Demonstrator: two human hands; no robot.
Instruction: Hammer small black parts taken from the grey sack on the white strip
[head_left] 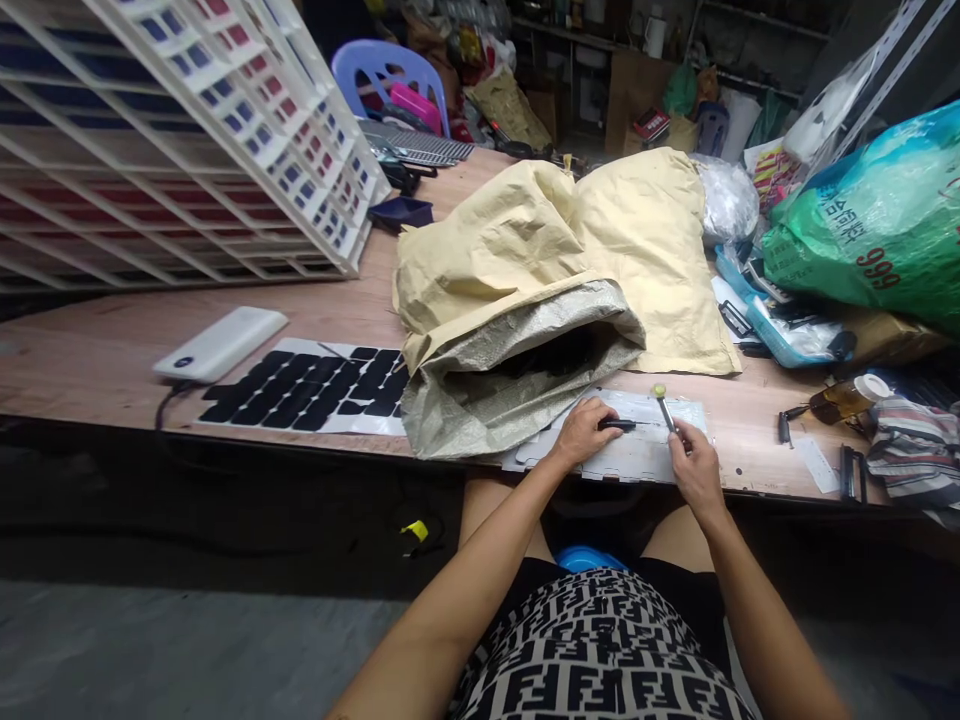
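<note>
On the white board (649, 462) at the table's front edge, my left hand (583, 432) pinches a slim black piece (619, 425) that points to the right. My right hand (697, 465) is wrapped round a small hammer-like tool (662, 402) with a metal shaft and a round yellowish head, tilted up and away from me. Its exact kind cannot be made out. The tool's head is apart from the black piece. Just beyond my left hand lies an open paper sack (517, 385), its grey woven lining folded out and its inside dark.
Left of the sack, a sheet with rows of black pieces (300, 390) lies by a white device (221, 345). A white plastic crate (247, 140) stands at far left. To the right are a brown bottle (840, 400), striped cloth (915, 450) and a green bag (870, 220).
</note>
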